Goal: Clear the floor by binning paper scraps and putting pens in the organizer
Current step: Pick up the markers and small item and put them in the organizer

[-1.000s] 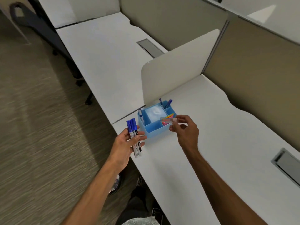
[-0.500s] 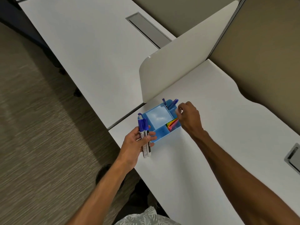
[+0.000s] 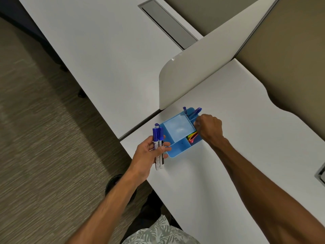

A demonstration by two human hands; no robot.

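Observation:
A light blue organizer point(image 3: 175, 154) with several compartments sits on the white desk point(image 3: 228, 173) near its left corner. Blue pens point(image 3: 195, 111) stand in its back compartment, and bright sticky notes point(image 3: 192, 136) fill a right one. My left hand point(image 3: 146, 155) hovers at the organizer's left side and grips two blue-capped markers point(image 3: 159, 147), caps pointing away from me. My right hand point(image 3: 210, 128) is curled into a fist over the organizer's right back compartment. A pale bit shows at its fingertips, and the rest of the pen there is hidden.
A white divider panel point(image 3: 202, 71) stands just behind the organizer. Beyond it lies a second white desk point(image 3: 105, 59) with a grey cable hatch point(image 3: 168, 23). Carpet point(image 3: 35, 138) lies to the left, with a dark round object point(image 3: 114, 184) under the desk edge.
My right hand moved from in front of the organizer, with a pale pen in it, to its right back compartment and lowered. My left hand and its markers drew closer to the organizer.

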